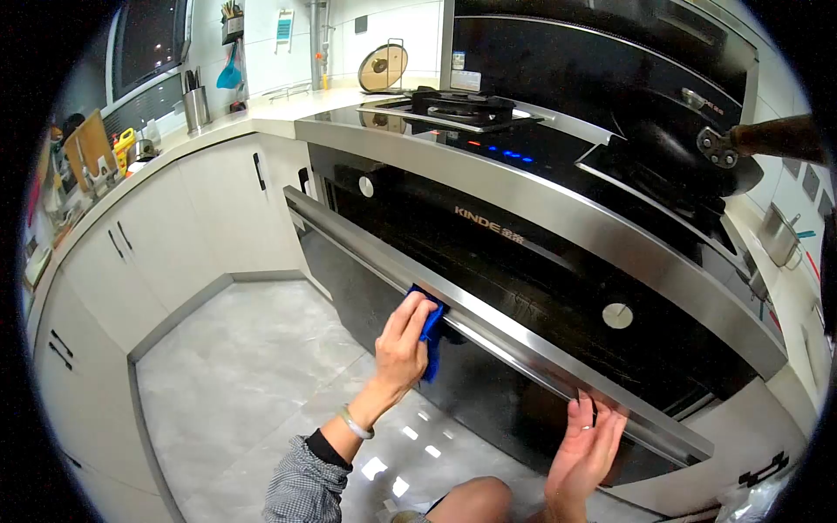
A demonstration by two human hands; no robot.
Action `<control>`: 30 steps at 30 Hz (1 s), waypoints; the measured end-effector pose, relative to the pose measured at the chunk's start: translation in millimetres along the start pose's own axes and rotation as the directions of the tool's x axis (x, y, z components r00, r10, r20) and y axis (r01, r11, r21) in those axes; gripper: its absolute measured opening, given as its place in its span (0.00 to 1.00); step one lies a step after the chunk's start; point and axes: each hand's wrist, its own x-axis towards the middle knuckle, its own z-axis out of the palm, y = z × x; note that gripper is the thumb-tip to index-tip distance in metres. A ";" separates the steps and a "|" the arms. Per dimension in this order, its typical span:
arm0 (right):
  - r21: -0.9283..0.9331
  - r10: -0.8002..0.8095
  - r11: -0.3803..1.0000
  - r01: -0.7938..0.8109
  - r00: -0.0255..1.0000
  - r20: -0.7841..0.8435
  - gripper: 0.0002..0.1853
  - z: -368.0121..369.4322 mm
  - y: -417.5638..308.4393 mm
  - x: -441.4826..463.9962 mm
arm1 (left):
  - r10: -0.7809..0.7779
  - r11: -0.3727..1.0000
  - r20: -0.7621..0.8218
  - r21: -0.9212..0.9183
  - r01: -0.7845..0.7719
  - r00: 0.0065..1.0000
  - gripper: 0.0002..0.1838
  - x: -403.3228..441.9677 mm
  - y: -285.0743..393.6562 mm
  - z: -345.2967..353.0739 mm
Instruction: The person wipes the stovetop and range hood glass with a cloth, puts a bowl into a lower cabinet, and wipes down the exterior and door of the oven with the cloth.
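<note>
A blue cloth is pressed by my left hand against the steel handle bar of the tilted-open oven door. The fingers of that hand are bent over the cloth, and part of it hangs below them. Farther right along the same door, my right hand touches the underside of the steel edge, palm up, fingers extended and a ring on one of them. Behind the door is the black front panel with two round knobs.
Above the panel is a cooktop with blue lights and a black wok, its wooden handle jutting right. White cabinets curve along the left over a grey tiled floor. A steel pot stands on the right counter.
</note>
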 end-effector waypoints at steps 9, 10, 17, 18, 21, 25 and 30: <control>-0.039 -0.056 0.998 0.057 0.998 0.027 0.23 3.4 -3.1 -5.6 | -0.051 0.981 -0.161 0.176 0.080 0.986 0.27 16.1 -101.6 -4.9; 0.010 -0.032 0.999 0.032 0.999 0.020 0.22 5.6 -3.8 -5.5 | -0.101 0.975 -0.211 0.173 0.138 0.972 0.27 18.0 -95.1 -0.6; 0.080 -0.062 0.995 0.055 0.994 0.092 0.19 -2.7 -0.1 -12.2 | -0.030 0.992 -0.124 -0.128 0.014 0.992 0.22 -3.8 -57.8 1.8; 0.096 -0.051 0.995 0.043 0.995 0.091 0.20 -4.7 -0.1 -13.4 | 0.073 0.997 -0.123 -0.028 -0.077 0.990 0.23 0.3 -77.6 -0.3; -0.072 -0.040 0.996 0.046 0.996 0.075 0.20 -2.6 -3.7 -13.6 | 0.030 0.976 -0.138 0.216 0.000 0.990 0.25 18.2 -139.3 -17.4; 0.070 -0.007 0.998 0.001 0.996 0.089 0.23 0.4 -4.4 -15.3 | -0.043 0.971 -0.200 0.223 0.088 0.979 0.26 30.6 -149.2 -12.6; 0.205 -0.046 0.979 0.014 0.987 0.152 0.26 -13.5 5.0 -16.9 | -0.042 0.999 -0.207 -0.010 0.041 0.977 0.25 -0.8 -84.0 -1.5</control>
